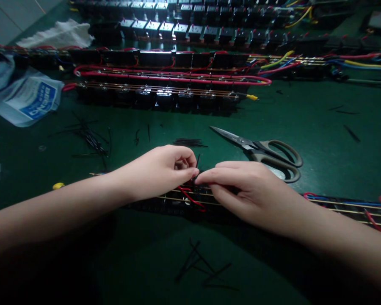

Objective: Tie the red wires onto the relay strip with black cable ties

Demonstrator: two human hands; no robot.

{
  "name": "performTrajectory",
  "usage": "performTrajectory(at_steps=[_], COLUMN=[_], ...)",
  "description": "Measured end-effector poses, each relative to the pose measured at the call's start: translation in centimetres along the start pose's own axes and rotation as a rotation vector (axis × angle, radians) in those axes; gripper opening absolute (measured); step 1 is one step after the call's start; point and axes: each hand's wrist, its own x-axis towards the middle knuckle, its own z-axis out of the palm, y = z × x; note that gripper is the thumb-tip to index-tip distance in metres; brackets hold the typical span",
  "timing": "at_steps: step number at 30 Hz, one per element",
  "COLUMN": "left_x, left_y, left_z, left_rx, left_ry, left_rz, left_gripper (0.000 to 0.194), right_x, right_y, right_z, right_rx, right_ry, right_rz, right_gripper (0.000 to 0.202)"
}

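A long black strip with brass-coloured rods and red wires lies across the table under both hands. My left hand pinches a thin black tie that stands up at the strip's far edge. Its thumb and index fingertips almost meet the fingertips of my right hand, which are pressed together at the base of the tie. What my right fingertips hold, if anything, is too small to make out. A red wire loops over the strip just below the fingertips.
Scissors lie behind my right hand. Loose black ties are scattered behind the strip, and cut pieces lie in front. Farther back are wired black assemblies, a plastic bag and crumpled white material.
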Motion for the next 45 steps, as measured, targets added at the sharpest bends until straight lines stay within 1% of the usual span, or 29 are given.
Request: performTrajectory(at_steps=[9, 22, 29, 33, 37, 38, 39, 41, 43, 44, 45], left_x=[0.0, 0.0, 0.0, 0.0, 0.0, -0.1, -0.2, -0.6, -1.1, -1.4, -1.6], left_y=[0.1, -0.1, 0.0, 0.2, 0.0, 0.0, -0.1, -0.2, -0.2, -0.2, -0.2], left_z=[0.0, -0.1, 0.0, -0.1, 0.0, 0.1, 0.2, 0.6, 0.9, 1.1, 1.1], left_rx=[-0.005, 0.010, -0.003, 0.001, 0.011, 0.017, 0.034, 0.128, 0.324, 0.450, 0.573], left_ry=[0.002, 0.003, 0.000, 0.004, -0.001, 0.010, 0.047, 0.196, 0.352, 0.385, 0.381], left_rz=[-0.001, 0.010, 0.001, -0.011, -0.016, -0.014, -0.002, 0.068, 0.216, 0.301, 0.367], left_gripper=[0.014, 0.016, 0.016, 0.020, 0.021, 0.020, 0.018, 0.016, 0.017, 0.017, 0.018], right_x=[0.1, 0.1, 0.1, 0.1, 0.2, 0.2, 0.2, 0.3, 0.3, 0.3, 0.3], right_y=[0.0, -0.1, 0.0, 0.0, 0.0, 0.0, 0.0, 0.1, 0.1, 0.2, 0.2], right_z=[0.0, 0.1, 0.1, 0.1, 0.1, 0.1, 0.1, 0.1, 0.1, 0.1, 0.1], right_rx=[0.017, -0.067, -0.020, -0.046, -0.047, -0.040, -0.032, -0.017, -0.010, -0.007, -0.006], right_ry=[0.045, 0.016, 0.014, 0.024, 0.003, -0.004, -0.009, -0.019, -0.028, -0.033, -0.036], right_rz=[0.024, 0.032, 0.033, 0.074, 0.112, 0.117, 0.119, 0.117, 0.116, 0.116, 0.116], right_gripper=[0.026, 0.026, 0.025, 0.024, 0.025, 0.025, 0.025, 0.023, 0.022, 0.021, 0.021])
